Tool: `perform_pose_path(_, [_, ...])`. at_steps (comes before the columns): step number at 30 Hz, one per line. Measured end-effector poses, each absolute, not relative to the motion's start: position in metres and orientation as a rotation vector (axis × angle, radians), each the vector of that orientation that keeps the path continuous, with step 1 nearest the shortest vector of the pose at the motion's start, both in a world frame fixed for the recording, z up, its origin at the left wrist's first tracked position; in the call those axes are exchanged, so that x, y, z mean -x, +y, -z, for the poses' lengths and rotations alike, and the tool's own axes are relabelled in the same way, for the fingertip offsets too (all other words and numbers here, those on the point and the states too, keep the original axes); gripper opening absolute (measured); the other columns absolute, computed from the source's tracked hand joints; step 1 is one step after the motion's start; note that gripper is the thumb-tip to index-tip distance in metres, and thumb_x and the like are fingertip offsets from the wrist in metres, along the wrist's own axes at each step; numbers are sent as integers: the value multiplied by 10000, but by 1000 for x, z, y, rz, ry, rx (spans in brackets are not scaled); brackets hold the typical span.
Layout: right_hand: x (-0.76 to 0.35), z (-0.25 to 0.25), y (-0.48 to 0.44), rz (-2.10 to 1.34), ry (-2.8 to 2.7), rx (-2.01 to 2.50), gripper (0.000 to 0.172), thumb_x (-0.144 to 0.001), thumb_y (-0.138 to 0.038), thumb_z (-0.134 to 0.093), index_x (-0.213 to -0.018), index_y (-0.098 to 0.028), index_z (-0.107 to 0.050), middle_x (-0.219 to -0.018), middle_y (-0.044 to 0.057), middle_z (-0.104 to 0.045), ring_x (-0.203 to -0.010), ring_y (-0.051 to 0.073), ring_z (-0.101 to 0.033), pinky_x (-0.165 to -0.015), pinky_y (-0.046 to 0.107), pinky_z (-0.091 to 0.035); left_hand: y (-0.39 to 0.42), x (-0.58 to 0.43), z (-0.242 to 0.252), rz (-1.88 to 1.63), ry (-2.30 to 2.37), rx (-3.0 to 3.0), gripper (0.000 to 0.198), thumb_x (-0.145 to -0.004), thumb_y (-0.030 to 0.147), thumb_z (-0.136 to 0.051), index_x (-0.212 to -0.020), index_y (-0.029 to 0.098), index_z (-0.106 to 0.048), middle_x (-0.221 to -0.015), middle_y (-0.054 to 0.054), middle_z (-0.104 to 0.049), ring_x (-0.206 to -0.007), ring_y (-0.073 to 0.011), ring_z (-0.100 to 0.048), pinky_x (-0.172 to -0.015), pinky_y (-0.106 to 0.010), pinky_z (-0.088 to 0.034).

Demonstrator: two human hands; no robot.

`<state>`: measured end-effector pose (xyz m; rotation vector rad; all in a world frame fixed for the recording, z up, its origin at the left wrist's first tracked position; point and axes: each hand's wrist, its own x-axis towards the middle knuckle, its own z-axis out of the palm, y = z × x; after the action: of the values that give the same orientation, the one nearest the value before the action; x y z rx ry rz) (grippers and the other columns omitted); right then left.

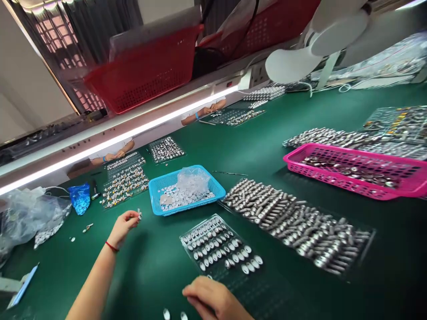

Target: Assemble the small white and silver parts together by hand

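My left hand [124, 224], with a red string on its wrist, is raised above the green table and pinches a small silvery part [139, 214] at its fingertips. My right hand [210, 297] rests low near the front edge, fingers curled down on the table beside two small white discs [174, 315]. Just beyond it lies a clear tray [220, 245] with rows of small white and metal parts. A blue basket [185, 189] behind the tray holds white discs and a crumpled clear bag.
A large sheet of metal cylinders [296, 222] lies to the right, with a pink basket [353, 171] behind it. Other people's hands [115, 154] work at trays across the table. Plastic bags [30, 213] sit at the left; red baskets [147, 66] and a fan [320, 40] stand above.
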<state>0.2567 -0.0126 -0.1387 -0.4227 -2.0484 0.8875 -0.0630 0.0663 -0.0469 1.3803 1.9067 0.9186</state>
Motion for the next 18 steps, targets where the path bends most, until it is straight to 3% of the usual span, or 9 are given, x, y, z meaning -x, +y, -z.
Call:
perform_pose_path(5, [-258,117,-21,-1137,-1984,486,167,-926,-181,-500,-941,-175,-666,-870,56,-683,-811,164,-635,-749,277,-500,-28,21,74,-932,1713,-1213,159,-889,263,-649,-963,123,-631,-924,-38,-674,-795,-155,-651,-738,-333,-548])
perform_pose_path(12, [-249,104,-24,-1179,-2055,592,213,-845,-102,-574,-1038,-161,-641,-991,70,-650,-868,166,-611,-745,273,-495,-87,-27,83,-1144,1596,-1093,179,-856,267,-679,-956,127,-628,-919,-37,-670,-810,-158,-640,-730,-316,-527])
perform_pose_path(15, [-246,98,-29,-1178,-2092,546,259,-861,-101,-561,-1108,-157,-616,-1088,87,-631,-940,173,-604,-799,285,-499,-107,-52,80,-1168,1495,-1065,294,-766,317,-768,-941,140,-611,-824,-25,-682,-760,-156,-642,-685,-284,-513])
perform_pose_path(18, [-245,94,-35,-1190,-2151,449,235,-912,-134,-539,-1124,-161,-638,-1062,75,-658,-970,172,-611,-851,282,-486,-120,-70,79,-1198,1416,-1003,447,-658,402,-843,-902,182,-540,-683,2,-672,-643,-145,-625,-600,-242,-481])
